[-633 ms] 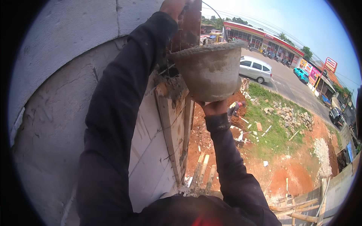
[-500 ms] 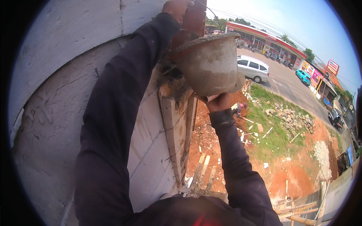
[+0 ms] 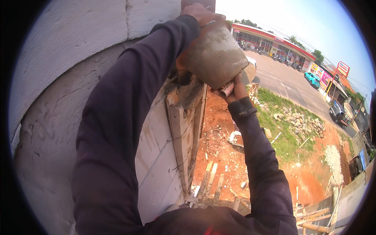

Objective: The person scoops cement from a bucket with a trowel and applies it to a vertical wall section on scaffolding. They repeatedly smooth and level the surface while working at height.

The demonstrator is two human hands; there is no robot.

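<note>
A grey, cement-caked bucket (image 3: 217, 55) is tipped toward the wall, its base facing me and to the right. My left hand (image 3: 200, 15) is closed at its upper rim, beside a brown board (image 3: 192, 3). Under the base, my right hand (image 3: 238, 91) supports the bucket, fingers curled around a short pale cylindrical handle (image 3: 227, 89). A rounded tan piece (image 3: 250, 72) shows just beyond that hand; its kind is unclear. Below the bucket stands wooden formwork (image 3: 178, 125) with wet mortar (image 3: 187, 94) smeared on top. The bucket's inside is hidden.
A pale block wall (image 3: 58, 102) rises close on my left. Far below lie red soil (image 3: 215, 145), bamboo poles (image 3: 211, 180), grass and a rubble heap (image 3: 299, 121). Beyond runs a road (image 3: 282, 76) with a parked turquoise car (image 3: 312, 79) and a low red-trimmed shop building (image 3: 270, 43).
The bucket has tilted further, its base swinging up and right. My left hand has come down onto its rim, and my right hand has moved up and right with the base.
</note>
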